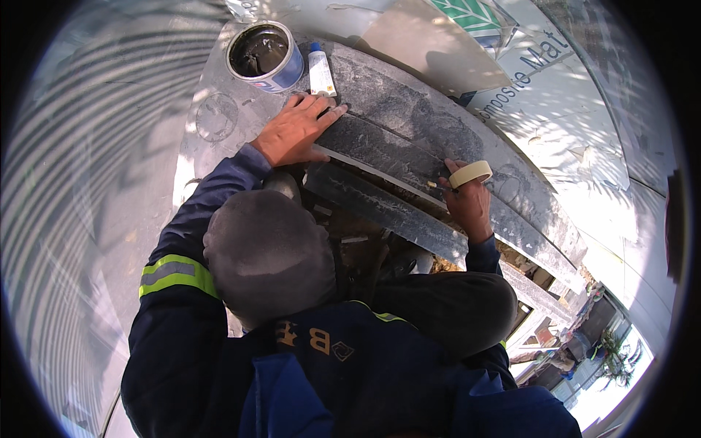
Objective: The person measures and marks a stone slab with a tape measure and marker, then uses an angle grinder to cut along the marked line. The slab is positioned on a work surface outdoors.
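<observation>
My left hand [294, 130] lies with its fingers stretched out on a dark, dusty strip of board [365, 142], thumb over its near edge. Just beyond the fingertips is a white tube with a blue cap [320, 69]. A tin of dark paste [265, 57] stands to the left of the tube. My right hand [469, 204] is closed at the right part of the strip, with a cream roll of masking tape [471, 174] at its fingers. A small yellow-tipped thing [432, 185] pokes out by the thumb; its kind I cannot make out.
A grey, dusty work surface [219, 84] carries the tin and board. Below the strip runs another dark board [380, 204], with a gap and rubble between. White printed sheets [540, 95] and a beige panel [431, 47] lie beyond. My bent knees [270, 248] are close to the edge.
</observation>
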{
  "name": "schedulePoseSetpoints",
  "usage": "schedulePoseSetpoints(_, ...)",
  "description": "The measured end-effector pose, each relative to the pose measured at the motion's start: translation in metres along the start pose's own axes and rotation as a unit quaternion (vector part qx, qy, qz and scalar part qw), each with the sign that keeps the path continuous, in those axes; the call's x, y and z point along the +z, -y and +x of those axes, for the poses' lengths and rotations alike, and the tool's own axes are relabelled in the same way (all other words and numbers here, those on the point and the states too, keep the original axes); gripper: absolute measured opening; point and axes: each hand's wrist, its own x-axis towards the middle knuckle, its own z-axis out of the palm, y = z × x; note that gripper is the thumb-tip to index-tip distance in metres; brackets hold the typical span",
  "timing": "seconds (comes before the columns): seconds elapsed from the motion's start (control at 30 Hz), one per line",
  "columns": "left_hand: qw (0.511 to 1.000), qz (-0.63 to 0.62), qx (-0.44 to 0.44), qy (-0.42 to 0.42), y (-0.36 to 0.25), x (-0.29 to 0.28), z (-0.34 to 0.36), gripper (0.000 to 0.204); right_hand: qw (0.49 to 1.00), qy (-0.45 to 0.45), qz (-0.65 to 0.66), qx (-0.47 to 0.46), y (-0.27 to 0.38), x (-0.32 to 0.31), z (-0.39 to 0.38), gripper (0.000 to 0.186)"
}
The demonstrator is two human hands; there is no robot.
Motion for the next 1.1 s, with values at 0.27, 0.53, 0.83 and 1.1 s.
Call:
schedulePoseSetpoints(0.27,1.0,0.001,-0.011,0.007,-0.002,0.0,0.0,0.101,1.0,0.02,-0.008,0.017,0.001,-0.001,-0.001,0.045)
schedulePoseSetpoints(0.53,1.0,0.001,-0.002,-0.005,-0.001,0.003,-0.002,0.1,1.0,0.016,-0.012,0.008,0.0,0.001,-0.002,0.046)
schedulePoseSetpoints(0.83,0.999,-0.012,0.029,-0.037,-0.004,-0.007,-0.01,0.095,0.999,0.023,-0.026,0.0,0.002,-0.002,0.002,0.046)
schedulePoseSetpoints(1.1,0.943,-0.095,-0.22,-0.23,0.004,0.015,-0.122,0.043,1.0,0.011,-0.022,-0.01,0.0,0.003,0.002,0.045)
